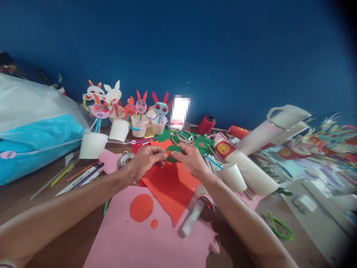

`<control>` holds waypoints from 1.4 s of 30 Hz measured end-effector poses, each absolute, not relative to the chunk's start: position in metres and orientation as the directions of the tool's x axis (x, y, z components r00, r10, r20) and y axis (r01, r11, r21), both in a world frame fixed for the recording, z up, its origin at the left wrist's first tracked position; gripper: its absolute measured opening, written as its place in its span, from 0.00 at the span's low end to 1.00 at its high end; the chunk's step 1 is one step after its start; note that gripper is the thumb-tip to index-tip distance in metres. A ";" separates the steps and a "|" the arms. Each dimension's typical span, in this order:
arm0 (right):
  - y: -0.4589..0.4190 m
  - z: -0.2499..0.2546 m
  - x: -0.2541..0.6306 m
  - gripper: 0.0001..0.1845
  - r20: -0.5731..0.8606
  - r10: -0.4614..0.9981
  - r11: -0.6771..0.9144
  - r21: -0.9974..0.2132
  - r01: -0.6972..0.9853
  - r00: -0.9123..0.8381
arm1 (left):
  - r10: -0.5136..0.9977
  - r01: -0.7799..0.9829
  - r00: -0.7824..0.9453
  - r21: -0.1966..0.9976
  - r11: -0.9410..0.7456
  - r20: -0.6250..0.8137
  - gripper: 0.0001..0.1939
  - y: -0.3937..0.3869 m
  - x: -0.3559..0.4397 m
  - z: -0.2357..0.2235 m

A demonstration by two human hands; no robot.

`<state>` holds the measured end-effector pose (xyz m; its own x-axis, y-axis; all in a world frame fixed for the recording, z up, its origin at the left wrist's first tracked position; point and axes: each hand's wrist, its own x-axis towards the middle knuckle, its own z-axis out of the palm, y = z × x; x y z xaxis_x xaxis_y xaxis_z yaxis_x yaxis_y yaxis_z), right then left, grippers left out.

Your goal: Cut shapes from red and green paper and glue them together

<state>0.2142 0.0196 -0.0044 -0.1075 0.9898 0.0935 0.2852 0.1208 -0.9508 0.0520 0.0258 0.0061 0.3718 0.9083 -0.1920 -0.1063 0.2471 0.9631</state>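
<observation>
My left hand [145, 160] and my right hand [189, 158] meet over the table and both pinch a green paper disc [173, 152], held up between their fingertips. Below the hands lies a red-orange paper sheet [170, 188] on a pink paper sheet [125, 238]. A cut red circle [141, 207] and a smaller red dot [154, 223] rest on the pink sheet. A glue stick [192, 217] lies beside my right forearm.
Paper cups with bunny-face crafts [119, 111] stand at the back left. A stack of white paper cups [248, 169] lies on its side to the right. Pens and pencils [80, 175] lie at the left, a tape roll [125, 159] near them, a blue-and-clear plastic bag [33, 130] at far left.
</observation>
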 end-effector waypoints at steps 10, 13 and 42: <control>0.017 0.005 0.216 0.07 0.126 0.988 0.149 -0.917 0.371 -0.085 | 0.910 -0.127 0.385 0.968 0.216 -0.152 0.04 0.027 0.050 0.005; 0.018 0.002 0.216 0.08 0.149 0.986 0.168 -0.908 0.383 -0.081 | 0.909 -0.097 0.390 0.975 0.201 -0.149 0.03 0.027 0.050 0.004; 0.017 0.003 0.217 0.07 0.129 0.972 0.199 -0.892 0.407 -0.195 | 0.891 0.031 0.403 0.976 0.214 -0.208 0.03 0.026 0.049 0.012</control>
<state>0.2170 0.0167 0.0030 -0.1945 0.9724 0.1286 0.4068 0.1992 -0.8915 0.0494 0.0260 0.0117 0.4035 0.8910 -0.2080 0.0307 0.2140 0.9764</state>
